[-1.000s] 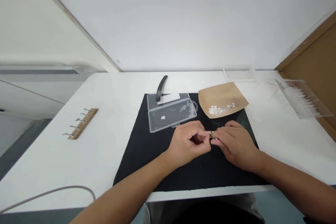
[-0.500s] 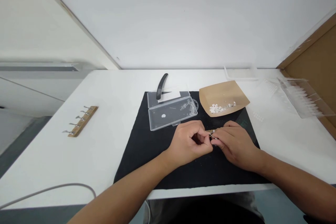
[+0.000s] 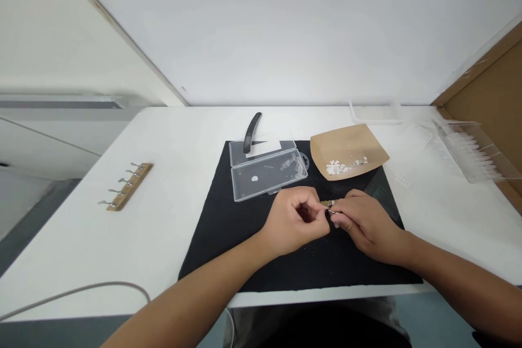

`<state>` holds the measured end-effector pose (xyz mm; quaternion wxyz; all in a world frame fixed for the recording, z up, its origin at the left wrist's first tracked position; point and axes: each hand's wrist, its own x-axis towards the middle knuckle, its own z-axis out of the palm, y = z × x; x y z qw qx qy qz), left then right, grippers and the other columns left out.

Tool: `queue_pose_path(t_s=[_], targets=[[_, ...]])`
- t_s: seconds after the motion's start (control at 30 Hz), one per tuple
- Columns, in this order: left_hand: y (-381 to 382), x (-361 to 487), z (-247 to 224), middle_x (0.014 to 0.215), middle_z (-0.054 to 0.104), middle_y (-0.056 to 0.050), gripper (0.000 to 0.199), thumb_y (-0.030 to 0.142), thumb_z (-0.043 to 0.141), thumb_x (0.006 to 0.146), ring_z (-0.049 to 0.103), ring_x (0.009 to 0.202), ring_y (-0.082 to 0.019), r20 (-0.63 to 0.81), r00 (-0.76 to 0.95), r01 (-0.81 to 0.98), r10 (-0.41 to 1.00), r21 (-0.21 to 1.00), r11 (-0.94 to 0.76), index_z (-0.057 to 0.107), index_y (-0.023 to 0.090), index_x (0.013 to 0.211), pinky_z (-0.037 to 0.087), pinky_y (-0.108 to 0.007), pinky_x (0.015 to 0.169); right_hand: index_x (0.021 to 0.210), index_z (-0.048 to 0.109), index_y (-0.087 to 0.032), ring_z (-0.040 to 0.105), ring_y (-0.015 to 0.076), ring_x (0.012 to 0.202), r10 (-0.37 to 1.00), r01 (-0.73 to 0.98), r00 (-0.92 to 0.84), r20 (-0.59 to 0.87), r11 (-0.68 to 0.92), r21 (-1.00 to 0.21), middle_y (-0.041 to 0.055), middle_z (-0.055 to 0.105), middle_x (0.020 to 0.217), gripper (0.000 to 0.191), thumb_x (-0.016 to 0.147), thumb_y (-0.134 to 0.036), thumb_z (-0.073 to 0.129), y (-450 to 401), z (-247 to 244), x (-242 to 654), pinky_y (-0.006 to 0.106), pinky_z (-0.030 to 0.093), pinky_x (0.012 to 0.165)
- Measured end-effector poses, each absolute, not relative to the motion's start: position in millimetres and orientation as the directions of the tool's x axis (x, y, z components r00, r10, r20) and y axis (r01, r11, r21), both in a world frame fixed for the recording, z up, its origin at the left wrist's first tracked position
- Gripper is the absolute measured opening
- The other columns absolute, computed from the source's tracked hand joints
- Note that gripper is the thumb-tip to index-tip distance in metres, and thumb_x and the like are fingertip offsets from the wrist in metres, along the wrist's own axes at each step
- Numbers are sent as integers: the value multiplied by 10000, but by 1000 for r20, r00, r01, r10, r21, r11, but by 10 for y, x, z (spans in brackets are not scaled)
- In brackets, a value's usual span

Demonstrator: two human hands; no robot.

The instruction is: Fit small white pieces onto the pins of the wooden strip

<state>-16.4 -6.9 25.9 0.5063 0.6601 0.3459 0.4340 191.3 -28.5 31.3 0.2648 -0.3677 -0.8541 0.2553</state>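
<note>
My left hand (image 3: 297, 220) is closed, thumb and forefinger pinched at the end of a small shiny metal piece (image 3: 332, 211). Opposite it, my right hand (image 3: 367, 223) is curled with its fingers closed on that metal piece, most of which they cover. A bit of a wooden strip (image 3: 327, 204) with small shiny parts shows between and behind the fingertips. Whatever the left fingertips pinch is too small to make out. Both hands are over the black mat (image 3: 285, 272).
Behind the hands lie an open clear plastic case (image 3: 261, 176), a black curved nail file (image 3: 252, 133) and a brown paper tray (image 3: 346, 144) with white bits (image 3: 336, 167). A wooden strip with metal clips (image 3: 129, 187) lies left. Clear boxes of nail tips (image 3: 468, 152) stand right.
The metal piece between my hands has turned a little, and the right fingers have shifted slightly. The left hand keeps its pinch, and the things on the table stay put.
</note>
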Motion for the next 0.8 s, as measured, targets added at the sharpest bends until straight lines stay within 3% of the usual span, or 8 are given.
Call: queue_pose_path(t_s=[0.17, 0.3, 0.8], targets=[[-76, -167, 300, 631, 586, 34, 197, 153, 734, 759, 564, 429, -53, 46, 437, -80, 898, 997, -13, 554, 146, 677, 423, -137, 405, 854, 539, -213, 503, 137, 660, 779, 458, -580, 237, 553, -696, -30, 611, 738, 349, 1141, -319, 370, -290, 354, 1916, 316, 328, 732], [-76, -176, 321, 658, 595, 28, 204, 176, 775, 745, 575, 413, -60, -15, 461, -102, 887, 992, 70, 580, 135, 701, 466, -142, 367, 844, 537, -215, 506, 133, 662, 797, 438, -566, 211, 508, -742, -38, 598, 723, 357, 1141, -330, 376, -286, 387, 1922, 303, 345, 726], [-54, -213, 309, 747, 616, -3, 132, 202, 760, 866, 621, 438, -71, 88, 518, -220, 851, 975, 33, 673, 106, 838, 479, -127, 352, 885, 621, -228, 540, 132, 705, 836, 424, -518, 178, 433, -795, -37, 617, 727, 335, 1128, -340, 419, -283, 423, 1963, 268, 385, 717]])
